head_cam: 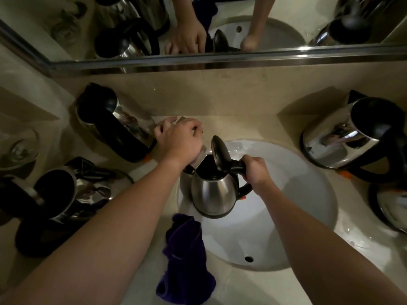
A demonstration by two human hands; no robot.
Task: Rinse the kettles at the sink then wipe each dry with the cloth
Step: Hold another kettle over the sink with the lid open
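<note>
Right hand curled round black handle of steel kettle, lid tipped up and open, kettle held over near-left part of white sink. Left hand just beyond kettle's mouth, fingers bent over chrome tap, resting on its top; whether gripping firmly, cannot tell. Purple cloth nearer than both hands, draped on counter at sink's rim. Left of left hand: leaning kettle, and nearer, another kettle. Right of right hand: kettle on its side, one more at frame edge. Beyond hands: mirror repeating all.
</note>
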